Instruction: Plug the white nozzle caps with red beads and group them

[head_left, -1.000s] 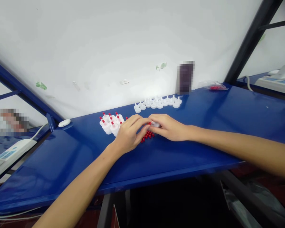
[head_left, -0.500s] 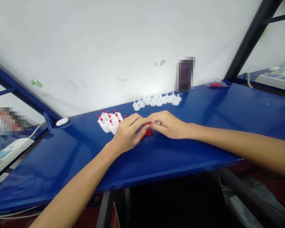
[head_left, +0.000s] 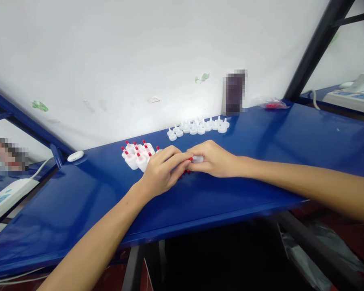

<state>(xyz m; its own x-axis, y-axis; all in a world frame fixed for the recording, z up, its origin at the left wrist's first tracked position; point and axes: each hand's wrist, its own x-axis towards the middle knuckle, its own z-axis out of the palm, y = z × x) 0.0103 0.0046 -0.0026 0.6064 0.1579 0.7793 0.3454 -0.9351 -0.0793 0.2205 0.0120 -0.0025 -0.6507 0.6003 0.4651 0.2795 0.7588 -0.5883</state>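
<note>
Between the fingertips of my left hand (head_left: 162,171) is a small red tip cap (head_left: 190,159). My right hand (head_left: 214,159) pinches a white nozzle cap (head_left: 198,159), and the two parts meet end to end between my hands. Under the left fingers lie several loose red tip caps (head_left: 186,172), mostly hidden. Just beyond my left hand stands a cluster of white nozzle caps with red tips (head_left: 141,163), partly covered by that hand. Farther back, a row of white nozzle caps without red tips (head_left: 201,130) sits near the wall.
The blue table (head_left: 242,194) meets a white wall (head_left: 124,60). Against the wall leans a blurred dark object (head_left: 234,93). A clear bag with red pieces (head_left: 273,105) lies at the back right, and a white oval case (head_left: 75,156) at the left. Power strips (head_left: 10,197) flank the table.
The red tip cap and the nozzle cap have come together; before, the nozzle's narrow end showed apart from the red cap. The whole view has shifted slightly.
</note>
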